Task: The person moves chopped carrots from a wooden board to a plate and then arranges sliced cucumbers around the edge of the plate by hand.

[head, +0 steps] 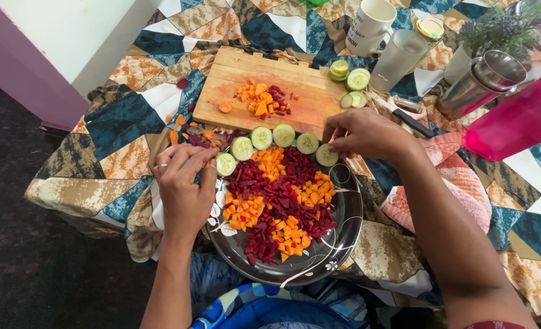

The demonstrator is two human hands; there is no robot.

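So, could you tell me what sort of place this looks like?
Probably a home dining or kitchen table: a patterned tablecloth, a wooden cutting board with chopped vegetables, and a mug and steel tumbler beside it.

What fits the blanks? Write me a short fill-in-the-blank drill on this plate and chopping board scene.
1. The cucumber slices sit in a row along the far rim of the dark ____.
2. The wooden board carries a small pile of chopped ____ and beetroot.
3. The right hand touches the slice at the row's right end, while the ____ hand touches the one at the other end.
4. Beside the white mug stands an empty frosted ____.

Missing words: plate; carrot; left; glass
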